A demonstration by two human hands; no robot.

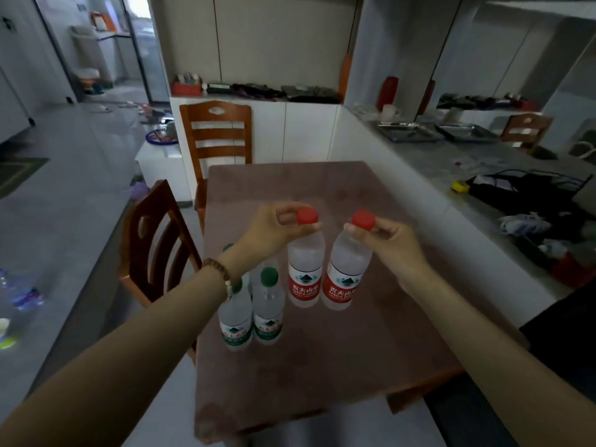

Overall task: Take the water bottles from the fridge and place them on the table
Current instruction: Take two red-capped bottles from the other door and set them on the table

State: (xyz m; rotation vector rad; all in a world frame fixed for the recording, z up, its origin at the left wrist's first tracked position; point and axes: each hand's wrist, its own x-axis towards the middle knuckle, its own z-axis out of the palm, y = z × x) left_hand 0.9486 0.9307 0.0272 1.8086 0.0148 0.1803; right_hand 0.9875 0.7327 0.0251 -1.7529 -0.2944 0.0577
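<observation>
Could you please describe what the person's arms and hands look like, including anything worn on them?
Both forearms are bare, with no sleeves visible. The left hand has a brown beaded bracelet around its wrist, with a small pale piece hanging at the lower end. The right hand is bare, with no gloves, rings or watch visible.

The left forearm with its wooden bead bracelet point(215, 269) covers most of the rear clear plastic bottles with green caps point(229, 247), so their number cannot be told. The small print on the red-labelled clear bottles point(304, 287) is blurred, and whether their bases touch the brown wooden table point(371, 343) is unclear. Dark clutter on the grey counter point(532, 195) at right is indistinct, and both arms are cut off by the lower edge.
</observation>
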